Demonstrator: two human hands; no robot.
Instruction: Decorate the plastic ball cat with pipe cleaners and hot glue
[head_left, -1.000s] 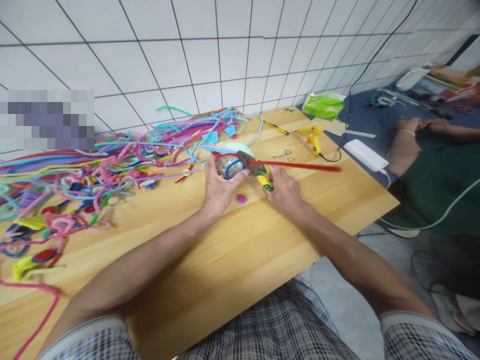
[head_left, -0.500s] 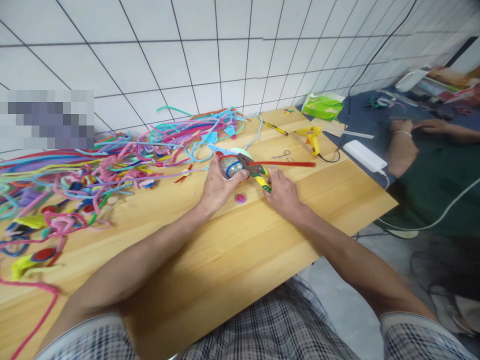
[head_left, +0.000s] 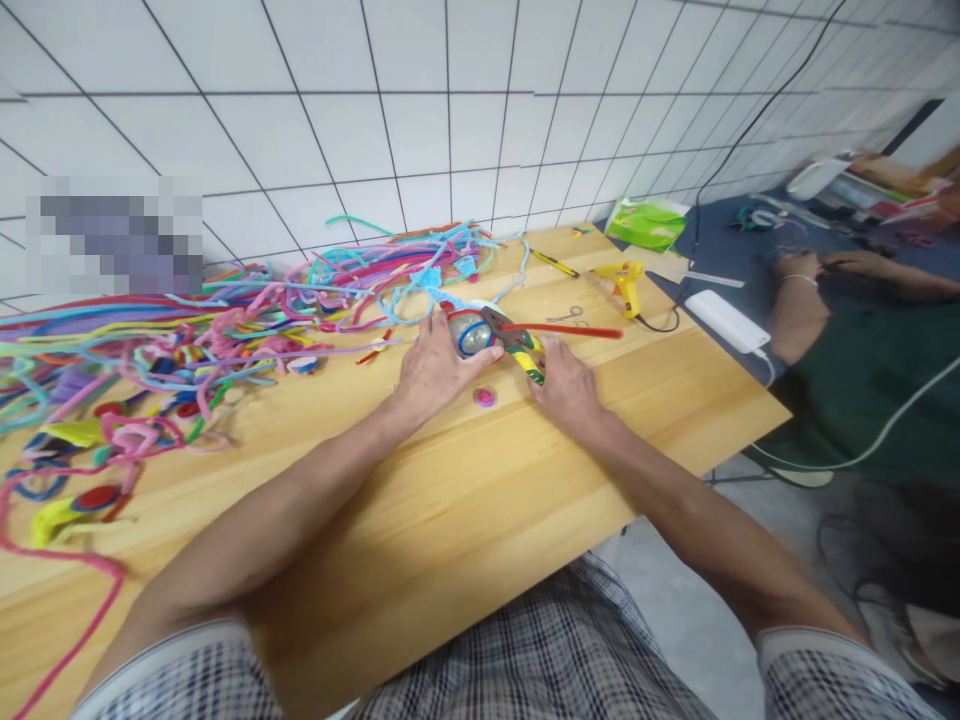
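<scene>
My left hand (head_left: 439, 365) is closed round a clear, rounded object (head_left: 472, 336) with blue and red bands on it. In my right hand (head_left: 566, 385) are pliers (head_left: 525, 358) with yellow and green handles. Their dark jaws meet the right side of the rounded object, where a red pipe cleaner (head_left: 570, 330) sticks out to the right. Whether the jaws are fully closed on the pipe cleaner is too small to tell. A small pink and purple disc (head_left: 485, 397) lies on the table just below the hands.
Many coloured pipe cleaners (head_left: 247, 330) spread over the table's left and back. Small scissors (head_left: 568, 314), a yellow glue gun (head_left: 626, 285) and a yellow cutter knife (head_left: 553, 262) lie beyond my hands. A white power block (head_left: 727, 320) sits right, near another person's hands (head_left: 806, 265).
The camera view has shifted slightly. My left hand and the rounded object sit a little further right in view, and the pipe cleaner's free end is slightly lower and further left.
</scene>
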